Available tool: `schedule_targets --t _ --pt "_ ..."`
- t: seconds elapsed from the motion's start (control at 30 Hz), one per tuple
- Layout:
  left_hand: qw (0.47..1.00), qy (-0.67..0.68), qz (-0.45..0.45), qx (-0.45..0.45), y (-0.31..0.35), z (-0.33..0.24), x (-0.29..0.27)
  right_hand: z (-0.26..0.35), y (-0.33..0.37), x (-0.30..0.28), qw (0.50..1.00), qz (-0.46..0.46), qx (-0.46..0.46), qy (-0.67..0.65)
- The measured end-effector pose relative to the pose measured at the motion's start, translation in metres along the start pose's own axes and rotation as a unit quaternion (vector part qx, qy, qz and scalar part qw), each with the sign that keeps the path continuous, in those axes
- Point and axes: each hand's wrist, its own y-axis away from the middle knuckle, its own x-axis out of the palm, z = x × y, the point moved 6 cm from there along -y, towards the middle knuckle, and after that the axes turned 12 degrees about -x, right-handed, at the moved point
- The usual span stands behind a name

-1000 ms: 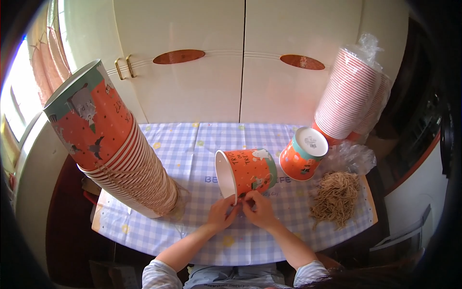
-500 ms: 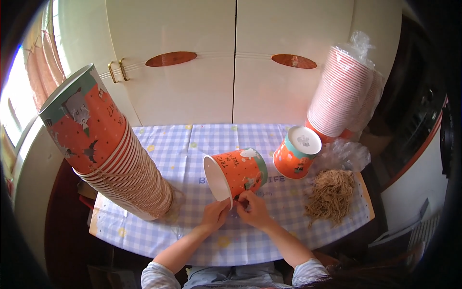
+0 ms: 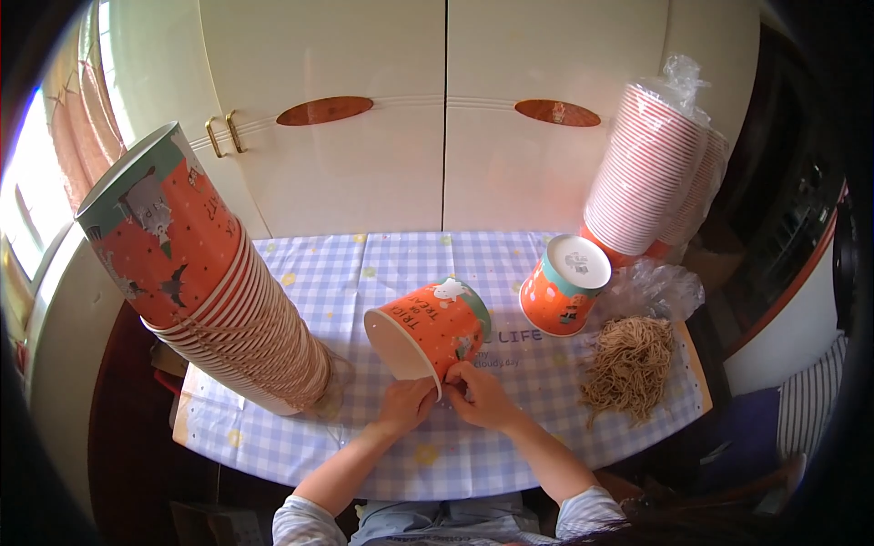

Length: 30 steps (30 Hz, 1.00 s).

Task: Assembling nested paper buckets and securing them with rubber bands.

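An orange paper bucket (image 3: 435,323) with a green band and white ghost figures lies tipped on its side in front of me, its white mouth turned left. At the lower part of its rim my left hand (image 3: 407,406) is closed, fingertips at the inner side of the edge. Just outside the same spot, my right hand (image 3: 480,399) is closed in a pinch against the bucket's wall. Whatever small thing sits between the right fingertips is hidden. The two hands almost meet at the rim.
A tall leaning stack of orange buckets (image 3: 237,282) with cords around it stands left. An upside-down bucket (image 3: 564,287) is at right, before plastic-wrapped stacked buckets (image 3: 642,173). A heap of tan cords (image 3: 630,369) lies near a crumpled clear bag (image 3: 660,289) on the checked tablecloth (image 3: 314,455).
The bucket has tilted and shifted slightly left, its mouth turning more toward me. Both hands stay at its rim, the right one nearly unmoved.
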Motion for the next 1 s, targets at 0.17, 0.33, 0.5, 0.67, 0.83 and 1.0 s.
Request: schedule_targets --t 0.17,0.33,0.5,0.67,0.83,1.0 --pt "0.999 -0.025 -0.001 -0.032 -0.001 -0.001 -0.001 -0.010 0.001 0.002 0.999 -0.027 -0.003 -0.036" --pt "0.994 -0.001 0.025 -0.106 -0.003 0.005 0.000 -0.006 -0.002 -0.004 0.999 -0.035 -0.027 0.016" --pt "0.979 0.073 0.041 -0.183 -0.001 0.014 0.001 -0.006 -0.002 -0.006 0.993 -0.030 -0.074 0.086" --pt "0.955 0.212 0.029 -0.206 -0.001 0.024 0.002 -0.001 -0.004 -0.009 0.991 -0.030 -0.070 0.108" --pt "0.917 0.322 0.057 -0.228 0.001 0.031 0.003 0.008 -0.007 -0.006 0.988 0.004 -0.069 0.136" --pt "0.880 0.432 0.102 -0.171 -0.001 0.016 0.001 0.000 -0.002 -0.002 0.992 -0.029 -0.020 0.123"
